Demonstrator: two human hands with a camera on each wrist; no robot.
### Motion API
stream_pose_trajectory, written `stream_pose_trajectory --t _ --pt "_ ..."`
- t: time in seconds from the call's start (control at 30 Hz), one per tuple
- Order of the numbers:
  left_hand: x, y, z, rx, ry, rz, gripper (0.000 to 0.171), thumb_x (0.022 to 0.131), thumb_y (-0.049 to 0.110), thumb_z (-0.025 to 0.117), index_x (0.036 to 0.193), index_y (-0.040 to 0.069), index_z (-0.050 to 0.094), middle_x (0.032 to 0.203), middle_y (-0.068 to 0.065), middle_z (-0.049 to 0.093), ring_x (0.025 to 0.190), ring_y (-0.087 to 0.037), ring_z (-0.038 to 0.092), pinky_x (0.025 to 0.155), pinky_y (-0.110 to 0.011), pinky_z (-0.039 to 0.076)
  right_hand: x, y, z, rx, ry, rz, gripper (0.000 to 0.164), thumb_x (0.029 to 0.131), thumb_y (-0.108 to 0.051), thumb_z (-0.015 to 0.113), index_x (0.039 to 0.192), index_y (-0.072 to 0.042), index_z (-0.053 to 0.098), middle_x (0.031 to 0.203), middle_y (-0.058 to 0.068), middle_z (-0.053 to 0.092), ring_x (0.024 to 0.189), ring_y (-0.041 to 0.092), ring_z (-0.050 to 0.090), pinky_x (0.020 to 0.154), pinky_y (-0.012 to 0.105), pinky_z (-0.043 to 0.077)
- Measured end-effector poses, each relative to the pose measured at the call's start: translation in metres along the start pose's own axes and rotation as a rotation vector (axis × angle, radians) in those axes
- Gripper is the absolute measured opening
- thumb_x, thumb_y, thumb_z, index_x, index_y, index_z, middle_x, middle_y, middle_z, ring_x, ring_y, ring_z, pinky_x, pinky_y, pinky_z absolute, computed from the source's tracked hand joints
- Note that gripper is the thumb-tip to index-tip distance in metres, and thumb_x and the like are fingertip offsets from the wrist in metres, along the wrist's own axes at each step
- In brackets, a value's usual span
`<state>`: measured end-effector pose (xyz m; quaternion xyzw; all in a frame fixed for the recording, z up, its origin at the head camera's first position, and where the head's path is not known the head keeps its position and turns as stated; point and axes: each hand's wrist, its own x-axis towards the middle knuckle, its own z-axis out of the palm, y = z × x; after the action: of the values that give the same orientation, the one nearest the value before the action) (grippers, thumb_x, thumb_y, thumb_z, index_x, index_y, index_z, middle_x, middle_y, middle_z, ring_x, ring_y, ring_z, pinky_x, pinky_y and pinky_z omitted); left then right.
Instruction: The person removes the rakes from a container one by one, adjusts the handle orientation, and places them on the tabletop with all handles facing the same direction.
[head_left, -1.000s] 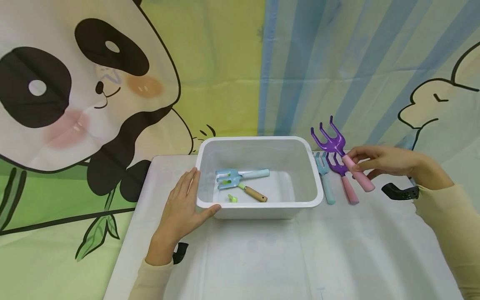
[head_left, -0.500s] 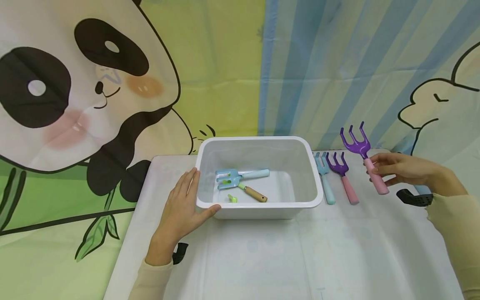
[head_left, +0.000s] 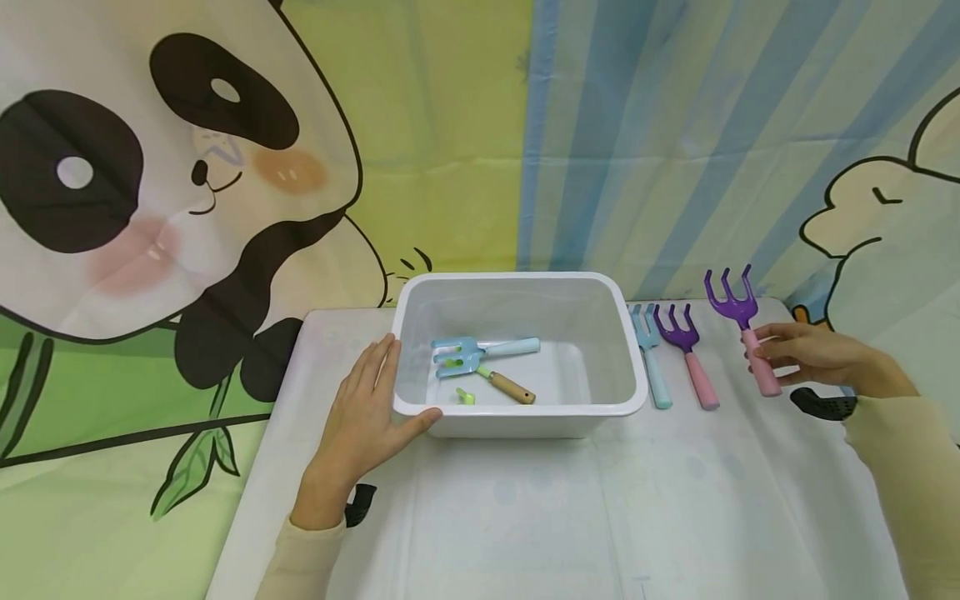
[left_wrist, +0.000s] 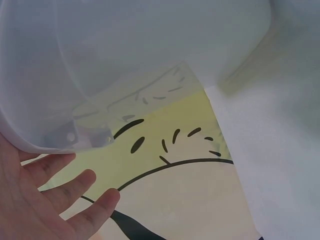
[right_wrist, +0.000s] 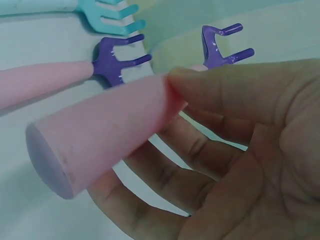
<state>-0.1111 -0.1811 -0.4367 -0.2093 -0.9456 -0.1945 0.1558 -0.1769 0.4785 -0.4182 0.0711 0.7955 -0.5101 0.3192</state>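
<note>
My right hand [head_left: 821, 354] pinches the pink handle of a purple-pronged hand fork [head_left: 762, 364] between thumb and fingers, prongs pointing away from me. In the right wrist view the handle's blunt end [right_wrist: 107, 130] juts toward the camera. Left of it on the table lie a second purple fork with a pink handle [head_left: 701, 379] and a light blue fork [head_left: 656, 377], side by side. My left hand [head_left: 360, 421] rests with straight fingers against the left side of a white bin [head_left: 517, 422], its thumb along the front rim. The left wrist view shows these fingers [left_wrist: 75, 192] spread beside the bin.
Inside the bin lie a light blue tool [head_left: 510, 348], a blue-headed fork with a wooden handle [head_left: 510, 387] and a small green piece [head_left: 466, 397]. A printed cloth backdrop [head_left: 442, 167] hangs behind the white table [head_left: 525, 517].
My right hand has carried the purple fork to the right and lower, away from above the other forks, and its prongs have turned more straight ahead. My left hand has stayed on the bin.
</note>
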Motion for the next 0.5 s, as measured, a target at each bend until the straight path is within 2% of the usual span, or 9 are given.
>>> stream_pose_trajectory --t 0.3,0.5 --pt "0.000 0.000 -0.001 0.005 -0.006 -0.006 0.112 0.080 0.075 0.064 0.158 0.004 0.025 0.162 -0.012 0.026 0.146 -0.036 0.024 0.106 -0.062 0.033 0.027 0.016 -0.002 0.067 0.017 0.103 0.061 0.105 -0.016 0.051 0.148 0.012 0.016 0.120 0.012 0.062 0.106 0.026 0.059 0.092 0.051 0.050" --pt "0.000 0.001 -0.001 0.010 -0.016 -0.017 0.113 0.080 0.075 0.063 0.159 0.005 0.024 0.163 -0.011 0.024 0.147 -0.035 0.023 0.107 -0.062 0.033 0.037 0.022 -0.004 0.061 0.029 0.175 0.062 0.105 -0.014 0.051 0.146 0.014 0.014 0.124 0.017 0.053 0.110 0.031 0.051 0.094 0.050 0.049"
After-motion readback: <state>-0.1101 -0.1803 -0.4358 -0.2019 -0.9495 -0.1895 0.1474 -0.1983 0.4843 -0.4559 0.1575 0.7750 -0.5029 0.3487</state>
